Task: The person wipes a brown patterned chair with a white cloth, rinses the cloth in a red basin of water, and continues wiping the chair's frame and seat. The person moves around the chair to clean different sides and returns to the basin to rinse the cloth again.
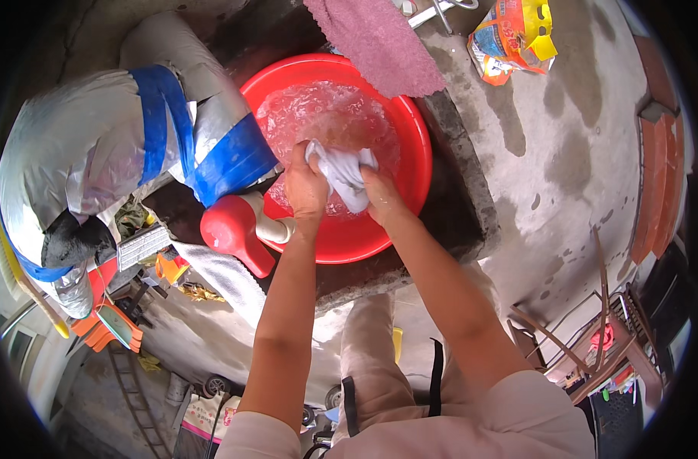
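A wet white cloth (344, 175) is bunched between my two hands, over a round red plastic basin (415, 166). My left hand (304, 181) grips its left side, and my right hand (378, 192) holds its right edge. Below the cloth, the basin holds rippling, splashing water (303, 106), with a cloudy patch just beyond my hands. Part of the water is hidden behind my hands and the cloth. Close to my left wrist, a red plastic ladle (231, 226) rests by the basin's near left rim, beside a cream-coloured pipe end (274, 228).
A pink towel (383, 49) overhangs the basin's far rim. Bulky pipework wrapped in silver foil and blue tape (159, 123) crowds the left. The basin stands on a dark stone slab (463, 201). An orange-and-yellow printed bag (512, 40) lies on the concrete at far right.
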Tool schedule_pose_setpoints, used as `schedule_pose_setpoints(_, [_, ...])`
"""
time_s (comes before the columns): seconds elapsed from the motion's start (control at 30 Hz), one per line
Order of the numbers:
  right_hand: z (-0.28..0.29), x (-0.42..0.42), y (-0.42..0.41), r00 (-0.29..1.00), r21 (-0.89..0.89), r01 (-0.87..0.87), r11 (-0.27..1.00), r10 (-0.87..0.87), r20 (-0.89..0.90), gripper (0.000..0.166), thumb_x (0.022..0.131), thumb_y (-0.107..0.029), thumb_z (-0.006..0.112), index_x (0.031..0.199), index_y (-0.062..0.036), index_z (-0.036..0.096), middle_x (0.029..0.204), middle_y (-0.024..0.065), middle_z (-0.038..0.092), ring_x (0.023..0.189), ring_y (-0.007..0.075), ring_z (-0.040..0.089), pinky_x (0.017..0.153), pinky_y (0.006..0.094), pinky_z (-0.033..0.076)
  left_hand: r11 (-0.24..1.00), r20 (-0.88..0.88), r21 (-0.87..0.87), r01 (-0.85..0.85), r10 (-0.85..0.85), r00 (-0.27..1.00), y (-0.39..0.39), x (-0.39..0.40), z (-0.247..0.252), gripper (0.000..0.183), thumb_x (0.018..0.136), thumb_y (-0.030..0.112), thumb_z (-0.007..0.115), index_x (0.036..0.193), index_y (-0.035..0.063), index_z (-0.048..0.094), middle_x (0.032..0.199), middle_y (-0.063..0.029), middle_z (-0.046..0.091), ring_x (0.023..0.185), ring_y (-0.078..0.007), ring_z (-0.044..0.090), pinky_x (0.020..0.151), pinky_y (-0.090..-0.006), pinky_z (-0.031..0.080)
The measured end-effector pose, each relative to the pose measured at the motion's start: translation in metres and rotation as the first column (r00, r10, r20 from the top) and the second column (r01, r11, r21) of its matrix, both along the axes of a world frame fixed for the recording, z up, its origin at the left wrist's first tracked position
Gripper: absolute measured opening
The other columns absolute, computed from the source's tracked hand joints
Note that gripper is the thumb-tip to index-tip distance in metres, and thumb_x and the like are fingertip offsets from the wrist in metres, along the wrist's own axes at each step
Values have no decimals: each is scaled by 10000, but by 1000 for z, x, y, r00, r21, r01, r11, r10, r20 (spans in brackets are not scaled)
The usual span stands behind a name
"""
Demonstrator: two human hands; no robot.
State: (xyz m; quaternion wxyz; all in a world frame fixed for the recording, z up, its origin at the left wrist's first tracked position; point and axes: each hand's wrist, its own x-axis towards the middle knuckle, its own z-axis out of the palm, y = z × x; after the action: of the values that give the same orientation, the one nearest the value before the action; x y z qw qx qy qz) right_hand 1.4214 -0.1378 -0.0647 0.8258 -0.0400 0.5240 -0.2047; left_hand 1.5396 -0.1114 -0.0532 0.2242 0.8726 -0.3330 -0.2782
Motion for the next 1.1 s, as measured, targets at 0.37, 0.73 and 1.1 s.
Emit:
schedule_pose_setpoints(0.37, [-28,9,-23,189,-176,-982,70,336,-923,491,775,-240,569,1249,-183,454,1334,140,322,1279,350,200,1010,552,170,772,167,357,525,-606,777,64,21,-61,637,625,277,711,1198,160,456,1245,-196,361,1148,-389,332,892,-527,317])
schedule_pose_setpoints(0.73, [13,-11,-28,902,265,114,957,-212,377,458,839,-410,498,1157,-81,474,1064,69,529,1002,211,510,891,334,397,917,-488,-185,354,-398,777,38,-41,85,346,766,21,566,1104,-29,513,1030,-151,565,941,-208,558,822,-292,433])
schedule_pose_setpoints(1.1, [4,7,-31,945,-362,-272,892,176,-275,312,785,-205,591,1067,-72,568,1038,125,550,927,225,558,739,329,462,975,-249,-81,-206,180,952,29,10,-18,261,860,109,384,1021,9,563,837,-104,611,760,-154,551,704,-277,448])
